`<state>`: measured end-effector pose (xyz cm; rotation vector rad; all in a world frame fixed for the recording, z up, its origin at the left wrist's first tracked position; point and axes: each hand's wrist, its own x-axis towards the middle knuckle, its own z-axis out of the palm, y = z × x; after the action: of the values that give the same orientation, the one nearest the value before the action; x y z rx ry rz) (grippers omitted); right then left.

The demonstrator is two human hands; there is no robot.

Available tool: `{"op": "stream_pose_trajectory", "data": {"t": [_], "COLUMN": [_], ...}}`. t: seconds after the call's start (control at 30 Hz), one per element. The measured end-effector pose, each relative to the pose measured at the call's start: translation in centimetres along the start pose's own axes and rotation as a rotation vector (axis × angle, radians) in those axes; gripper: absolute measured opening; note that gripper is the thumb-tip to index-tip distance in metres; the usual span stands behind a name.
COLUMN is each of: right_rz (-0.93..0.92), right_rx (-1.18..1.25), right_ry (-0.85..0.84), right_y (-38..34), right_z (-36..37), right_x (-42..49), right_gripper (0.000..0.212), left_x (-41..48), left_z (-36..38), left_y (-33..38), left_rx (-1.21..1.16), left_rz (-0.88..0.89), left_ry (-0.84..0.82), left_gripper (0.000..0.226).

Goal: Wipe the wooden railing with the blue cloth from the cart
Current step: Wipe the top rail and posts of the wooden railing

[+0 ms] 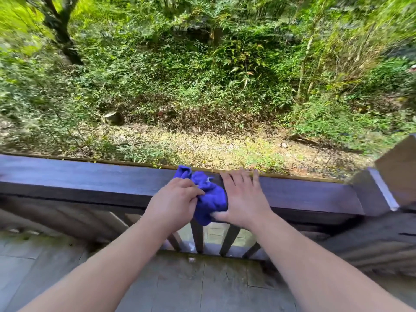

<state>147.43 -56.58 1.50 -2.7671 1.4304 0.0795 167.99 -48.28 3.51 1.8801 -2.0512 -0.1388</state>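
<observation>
While both bare forearms reach forward over the grey plank floor (pixel 202 287), the blue cloth (pixel 210 199) lies bunched on top of the dark wooden railing (pixel 90 183), with one end near the rail's far edge and the other hanging over its near edge above the balusters (pixel 198 235). The left hand (pixel 174 202) has its fingers curled closed on the cloth's left side, gripping a fold. The right hand (pixel 243 197) lies open and flat on the rail, fingers spread toward the far edge, its thumb touching the cloth's lower right corner without clasping it. Beyond the rail lie leaf-strewn ground (pixel 202 145) and dense green shrubs (pixel 202 75).
</observation>
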Motion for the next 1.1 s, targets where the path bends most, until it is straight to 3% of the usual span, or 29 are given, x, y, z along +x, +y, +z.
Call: {"op": "stream_pose_trajectory", "data": {"t": [0.17,0.53,0.9,1.1], "right_rz": [-0.004,0.025,0.032,0.024], "right_rx": [0.017,-0.023,-0.034,-0.018], "right_ry": [0.015,0.039,0.055,0.147], "right_y": [-4.5,-5.4,-5.3,-5.3], "right_z": [-0.1,0.5,1.2,1.3], "right_x": [2.3,2.9,3.2,3.3], "right_gripper": [0.129,0.124,0.121,0.108], "left_x": [-1.9,-2.7,-0.6,1.4], "left_z": [-2.3,-2.9,-2.3,-1.3], "left_y": [-4.0,-5.2,-2.5,0.6], "left_rx": [0.001,-0.034,0.028,0.035], "left_rz": [-0.060,-0.023,-0.049,-0.004], "left_ry": [0.001,0.082,-0.007,-0.010], "left_gripper": [0.027,0.026,0.028,0.027]}}
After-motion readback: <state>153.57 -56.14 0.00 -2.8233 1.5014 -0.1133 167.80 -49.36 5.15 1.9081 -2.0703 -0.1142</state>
